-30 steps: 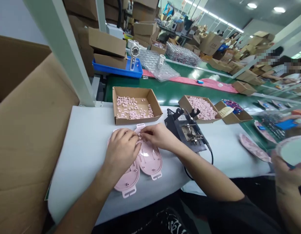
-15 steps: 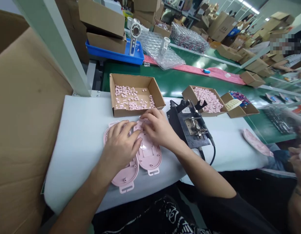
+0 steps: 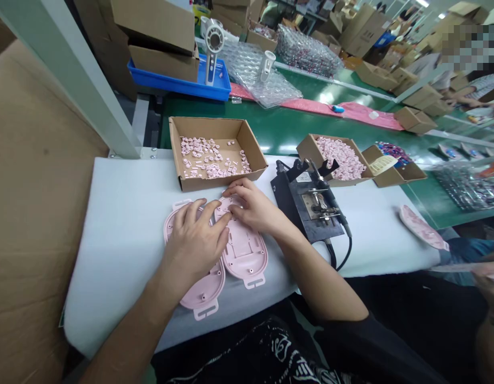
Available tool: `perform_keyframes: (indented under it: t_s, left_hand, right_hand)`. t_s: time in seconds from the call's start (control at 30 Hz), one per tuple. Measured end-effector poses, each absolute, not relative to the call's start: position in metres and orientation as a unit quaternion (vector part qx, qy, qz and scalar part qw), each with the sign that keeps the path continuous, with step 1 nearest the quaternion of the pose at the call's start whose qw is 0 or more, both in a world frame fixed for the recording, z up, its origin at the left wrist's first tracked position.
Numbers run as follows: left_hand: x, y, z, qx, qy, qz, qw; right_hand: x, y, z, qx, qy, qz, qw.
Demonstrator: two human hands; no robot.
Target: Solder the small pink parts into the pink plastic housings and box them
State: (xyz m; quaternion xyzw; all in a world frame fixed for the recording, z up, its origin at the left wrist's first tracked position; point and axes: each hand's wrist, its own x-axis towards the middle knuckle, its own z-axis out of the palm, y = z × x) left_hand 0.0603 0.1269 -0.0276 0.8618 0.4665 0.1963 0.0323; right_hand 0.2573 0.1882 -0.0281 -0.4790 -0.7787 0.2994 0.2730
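Note:
Two pink plastic shells lie side by side on the white-covered bench, each with a rounded rim, inner posts and slotted end tabs. My left hand (image 3: 194,245) covers much of the left shell (image 3: 205,290), its fingers bent but apart and their tips reaching the neighbouring shell's edge. At the upper end of the right shell (image 3: 245,256), my right hand (image 3: 255,208) has thumb and fingertips drawn together, pressed down inside it. Whatever sits between those fingertips is too small and hidden to make out.
Just beyond my hands stands a cardboard box (image 3: 217,184) of small pink parts. A black soldering-type fixture (image 3: 287,194) with cables is right of my forearm. Further right are a fuller parts box (image 3: 307,152) and another pink shell (image 3: 421,226) beside a co-worker's blurred hand.
The camera view has shifted slightly. My right hand has edged up the right shell, uncovering more of its middle. My left hand stays over the left shell.

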Motion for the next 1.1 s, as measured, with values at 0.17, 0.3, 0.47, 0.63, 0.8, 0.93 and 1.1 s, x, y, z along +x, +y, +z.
perform_keyframes:
  t_s: [0.17, 0.3, 0.47, 0.63, 0.8, 0.93, 1.1]
  left_hand:
    - [0.0600, 0.1267, -0.0261, 0.866, 0.465, 0.182, 0.009]
    - [0.0595, 0.1264, -0.0269, 0.867, 0.462, 0.184, 0.006]
    - [0.0591, 0.1275, -0.0285, 0.865, 0.469, 0.179, 0.002]
    - [0.0584, 0.1279, -0.0272, 0.863, 0.474, 0.174, 0.018]
    - [0.0579, 0.1272, -0.0269, 0.861, 0.477, 0.174, 0.021]
    - [0.0576, 0.1276, -0.0277, 0.862, 0.473, 0.183, 0.023]
    - [0.0580, 0.1281, -0.0277, 0.859, 0.480, 0.176, 0.027]
  right_hand:
    - [0.2573, 0.1891, -0.0308, -0.478, -0.775, 0.310, 0.273]
    - [0.2555, 0.1913, -0.0304, -0.484, -0.774, 0.306, 0.270]
    - [0.2540, 0.1947, -0.0297, -0.480, -0.783, 0.298, 0.260]
    - [0.2542, 0.1906, -0.0314, -0.478, -0.775, 0.306, 0.277]
    - [0.2541, 0.1889, -0.0318, -0.478, -0.768, 0.321, 0.282]
    - [0.2548, 0.1904, -0.0324, -0.481, -0.764, 0.327, 0.281]
    - [0.2568, 0.1926, -0.0341, -0.481, -0.765, 0.328, 0.276]
